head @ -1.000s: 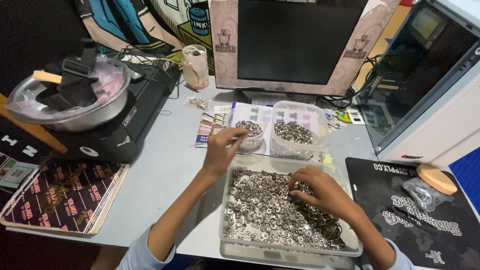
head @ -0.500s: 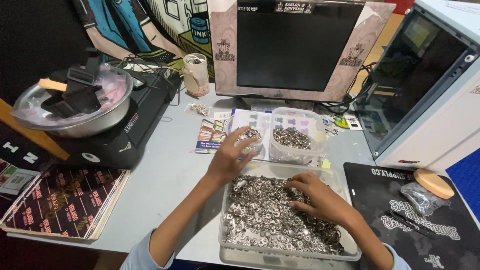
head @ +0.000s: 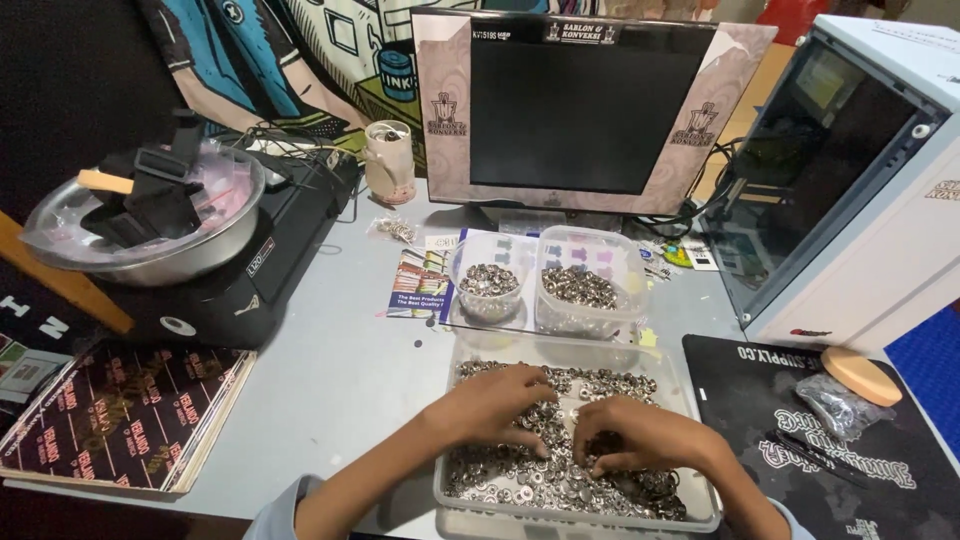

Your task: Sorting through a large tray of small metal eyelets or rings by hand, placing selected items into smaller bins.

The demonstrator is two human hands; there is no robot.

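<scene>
Both hands sorting small metal rings in a clear tray at the desk's near edge.

The left hand (head: pixel 497 402) and right hand (head: pixel 637 434) lie palms down, fingertips close together, pinching among the metal rings (head: pixel 560 470) filling the clear tray (head: pixel 450 490). Behind it, a round cup (head: pixel 488 288) and a square tub (head: pixel 585 292) hold more rings.

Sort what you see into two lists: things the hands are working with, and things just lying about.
In use: left hand, right hand, clear tray of small metal rings, round tub, square tub.

Lying about: monitor, metal bowl, mug, computer case, black mat.
</scene>
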